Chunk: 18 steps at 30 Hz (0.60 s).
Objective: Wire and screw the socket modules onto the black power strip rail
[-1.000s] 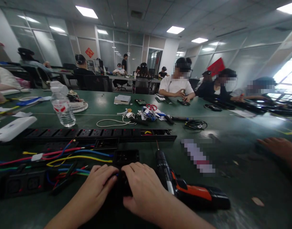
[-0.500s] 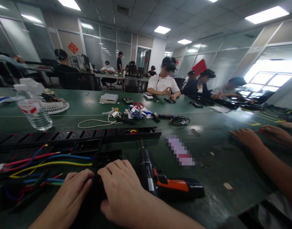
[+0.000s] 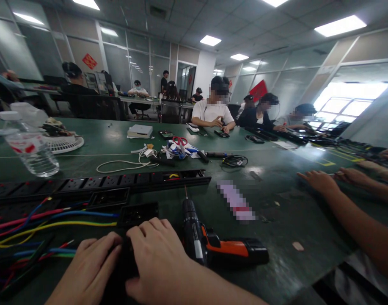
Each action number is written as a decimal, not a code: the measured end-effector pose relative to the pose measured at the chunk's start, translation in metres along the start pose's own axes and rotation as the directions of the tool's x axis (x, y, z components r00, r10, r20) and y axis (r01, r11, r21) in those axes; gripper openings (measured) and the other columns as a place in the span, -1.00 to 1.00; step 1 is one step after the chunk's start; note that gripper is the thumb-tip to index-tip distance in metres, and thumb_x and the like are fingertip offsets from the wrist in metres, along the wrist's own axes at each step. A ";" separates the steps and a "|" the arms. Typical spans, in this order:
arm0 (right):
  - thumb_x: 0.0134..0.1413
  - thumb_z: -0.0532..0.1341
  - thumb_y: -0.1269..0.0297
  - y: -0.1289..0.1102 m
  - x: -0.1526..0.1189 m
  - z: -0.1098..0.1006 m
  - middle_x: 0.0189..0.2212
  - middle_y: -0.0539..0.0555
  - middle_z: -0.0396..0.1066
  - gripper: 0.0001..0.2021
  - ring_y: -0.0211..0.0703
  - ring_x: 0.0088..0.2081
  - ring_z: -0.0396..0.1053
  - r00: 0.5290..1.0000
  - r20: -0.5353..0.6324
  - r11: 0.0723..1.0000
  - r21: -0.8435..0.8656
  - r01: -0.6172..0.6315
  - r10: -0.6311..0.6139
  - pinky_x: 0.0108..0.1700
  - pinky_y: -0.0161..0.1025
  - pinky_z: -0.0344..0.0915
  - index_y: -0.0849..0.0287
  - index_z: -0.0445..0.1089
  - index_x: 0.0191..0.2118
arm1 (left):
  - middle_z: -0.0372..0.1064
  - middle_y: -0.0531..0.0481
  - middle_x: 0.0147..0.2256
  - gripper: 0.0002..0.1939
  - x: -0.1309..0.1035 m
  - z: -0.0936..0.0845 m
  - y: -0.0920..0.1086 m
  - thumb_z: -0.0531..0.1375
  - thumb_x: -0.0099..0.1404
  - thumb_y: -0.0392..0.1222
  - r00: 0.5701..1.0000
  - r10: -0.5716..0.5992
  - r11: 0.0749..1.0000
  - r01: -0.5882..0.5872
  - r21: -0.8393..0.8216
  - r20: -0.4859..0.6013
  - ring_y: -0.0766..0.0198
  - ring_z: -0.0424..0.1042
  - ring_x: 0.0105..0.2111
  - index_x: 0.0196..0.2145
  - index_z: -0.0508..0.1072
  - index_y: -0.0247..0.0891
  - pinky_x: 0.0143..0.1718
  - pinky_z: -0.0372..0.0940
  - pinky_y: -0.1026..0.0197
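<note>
My left hand [image 3: 89, 264] and my right hand [image 3: 158, 254] are side by side at the bottom, fingers curled on a dark object between them, too shadowed to make out. Just beyond my right hand lies a black socket module [image 3: 138, 214]. Another module [image 3: 109, 197] sits behind it. Red, blue and yellow wires [image 3: 82, 223] run in from the left. A long black power strip [image 3: 98, 182] stretches across behind, its right end open. Right of my right hand an orange and black drill [image 3: 224, 248] lies with its bit pointing at the strip.
A water bottle [image 3: 35, 152] stands at the left. Scissors [image 3: 180, 141], cables [image 3: 235, 161] and a white box [image 3: 139, 131] lie farther back on the green table [image 3: 276, 237]. At the right rest a neighbour's hands [image 3: 320, 182]. People sit across the table.
The view has shifted slightly, so most things on the table appear farther left. My hands keep nearly the same pose at the dark object.
</note>
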State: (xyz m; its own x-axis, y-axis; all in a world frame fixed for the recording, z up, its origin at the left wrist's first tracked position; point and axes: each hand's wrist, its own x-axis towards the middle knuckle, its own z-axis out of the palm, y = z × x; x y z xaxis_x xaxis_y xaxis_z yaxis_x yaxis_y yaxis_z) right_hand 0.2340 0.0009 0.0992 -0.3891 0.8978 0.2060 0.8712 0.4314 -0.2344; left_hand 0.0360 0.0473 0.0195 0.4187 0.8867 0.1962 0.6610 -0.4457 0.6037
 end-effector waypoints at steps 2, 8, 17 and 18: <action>-0.13 0.38 0.09 -0.002 0.001 0.003 -0.20 0.13 0.47 -0.51 0.05 -0.18 0.36 1.000 0.010 1.000 -0.008 0.023 -0.023 -0.10 -0.02 0.36 0.21 0.33 -0.09 | 0.44 -0.01 -0.18 -0.62 0.001 0.000 0.004 -0.09 0.42 0.10 1.000 0.000 1.000 0.000 0.010 0.031 0.09 0.39 -0.14 -0.15 0.43 -0.10 -0.11 0.32 0.08; -0.10 0.39 0.25 -0.004 0.004 0.000 -0.16 0.06 0.47 -0.63 -0.03 -0.13 0.38 0.998 0.043 0.997 0.068 -0.045 0.043 -0.02 -0.10 0.32 0.17 0.33 -0.14 | 0.42 0.00 -0.28 -0.64 0.006 -0.012 0.024 -0.12 0.45 0.03 0.992 -0.006 1.000 0.005 0.008 0.126 0.10 0.35 -0.21 -0.25 0.40 -0.14 -0.14 0.23 0.05; -0.31 0.40 0.45 0.000 0.014 0.003 -0.30 0.07 0.48 -0.62 0.04 -0.26 0.39 0.986 0.122 0.992 0.051 -0.118 0.111 -0.19 -0.04 0.27 0.13 0.36 -0.27 | 0.37 0.08 -0.38 -0.71 0.009 -0.020 0.040 -0.09 0.48 -0.11 0.993 0.020 0.998 -0.014 -0.055 0.115 0.19 0.31 -0.33 -0.32 0.33 -0.17 -0.18 0.09 0.07; -0.30 0.39 0.41 -0.001 0.014 0.003 -0.33 0.06 0.47 -0.66 0.04 -0.28 0.39 0.985 0.120 0.991 0.048 -0.127 0.120 -0.21 -0.05 0.26 0.13 0.35 -0.29 | 0.37 0.08 -0.38 -0.73 0.009 -0.020 0.040 -0.08 0.47 -0.13 0.993 0.020 0.998 -0.014 -0.056 0.113 0.19 0.31 -0.33 -0.32 0.33 -0.17 -0.18 0.08 0.08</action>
State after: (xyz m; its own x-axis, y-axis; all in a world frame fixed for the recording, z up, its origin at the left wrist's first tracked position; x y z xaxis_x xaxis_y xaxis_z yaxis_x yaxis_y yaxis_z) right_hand 0.2269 0.0138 0.0993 -0.3144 0.9473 0.0608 0.8981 0.3176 -0.3042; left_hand 0.0537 0.0397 0.0614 0.4992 0.8581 0.1200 0.6190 -0.4501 0.6436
